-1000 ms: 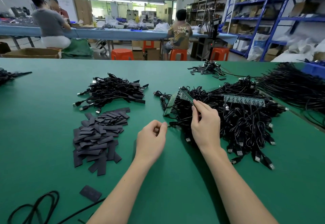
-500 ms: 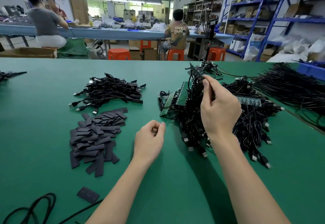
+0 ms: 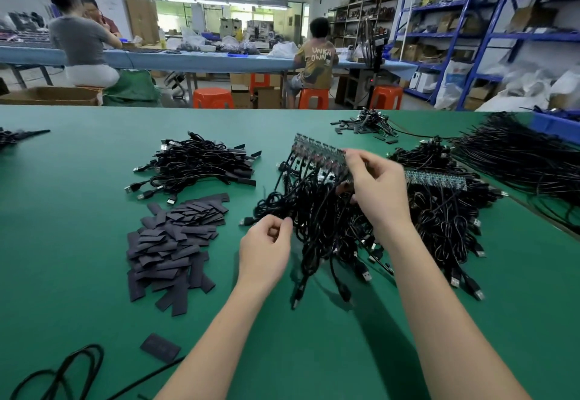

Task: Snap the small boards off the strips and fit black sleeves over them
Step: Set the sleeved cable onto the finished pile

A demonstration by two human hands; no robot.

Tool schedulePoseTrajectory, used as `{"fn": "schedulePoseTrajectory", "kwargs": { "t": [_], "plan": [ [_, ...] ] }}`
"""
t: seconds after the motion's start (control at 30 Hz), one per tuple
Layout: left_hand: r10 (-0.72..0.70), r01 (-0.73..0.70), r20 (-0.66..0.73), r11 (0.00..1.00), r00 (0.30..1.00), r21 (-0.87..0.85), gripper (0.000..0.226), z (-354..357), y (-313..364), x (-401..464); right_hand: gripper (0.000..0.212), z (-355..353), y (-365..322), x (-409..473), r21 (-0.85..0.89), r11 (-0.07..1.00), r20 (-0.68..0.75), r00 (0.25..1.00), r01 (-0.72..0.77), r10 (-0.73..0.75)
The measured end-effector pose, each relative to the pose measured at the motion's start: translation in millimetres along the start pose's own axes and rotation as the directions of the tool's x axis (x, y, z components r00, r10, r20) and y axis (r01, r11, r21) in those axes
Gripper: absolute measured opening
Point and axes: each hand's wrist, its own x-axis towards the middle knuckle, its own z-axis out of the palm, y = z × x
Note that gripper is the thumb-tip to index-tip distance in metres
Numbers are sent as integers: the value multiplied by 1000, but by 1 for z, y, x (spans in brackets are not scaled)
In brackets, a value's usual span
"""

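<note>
Strip (image 3: 318, 156) w/ its dangling cables is now hanging lifted in front of the right hand (image 3: 375, 192), whose thumb + fingers are pinching its near end; 1 s ago it was lying in the pile w/ that hand just reaching it. Left hand (image 3: 266, 247) is hovering loosely curled below, at the cable ends, holding nothing visible. Sleeves (image 3: 174, 239) are lying heaped well left of the left hand; 2nd strip (image 3: 434, 179) is resting just right of the right hand. Judging by this, snapping a board off is coming next, sleeve after.
</note>
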Motion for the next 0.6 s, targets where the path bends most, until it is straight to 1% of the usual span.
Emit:
{"fn": "schedulePoseTrajectory", "kwargs": {
  "t": [0.07,0.13,0.2,0.3,0.37,0.43,0.47,0.5,0.53,0.57,0.6],
  "plan": [
    [9,-9,20,1000,1000,-4,33,1,0,0,17,-2,15,0,129,967,50,975,-220,216],
    [33,-33,27,999,999,-2,33,1,2,0,12,-7,22,3,233,911,48,940,-339,337],
    [72,-72,-4,996,997,-57,37,-1,6,0,11,-13,25,6,290,874,43,918,-389,394],
    [141,-173,-164,963,976,-205,45,-8,19,4,25,-20,22,9,313,841,57,892,-442,448],
    [181,-244,-257,941,949,-235,50,-17,27,11,32,-25,20,9,337,821,103,885,-461,455],
    [154,-234,-292,936,944,-262,47,-26,32,18,33,-25,19,9,366,796,166,875,-482,454],
    [118,-199,-274,937,954,-289,44,-29,34,22,35,-25,19,9,380,778,195,866,-500,461],
    [75,-147,-228,937,971,-318,42,-31,36,24,37,-23,18,8,395,755,234,852,-524,468],
    [24,-77,-154,933,988,-352,42,-32,37,25,34,-20,18,7,418,722,277,834,-551,477],
    [-33,9,-54,919,998,-395,45,-32,38,24,31,-15,17,4,440,681,320,811,-586,491],
    [-87,106,65,897,994,-429,51,-31,39,23,29,-8,17,1,445,647,349,785,-619,511]
  ]
}}
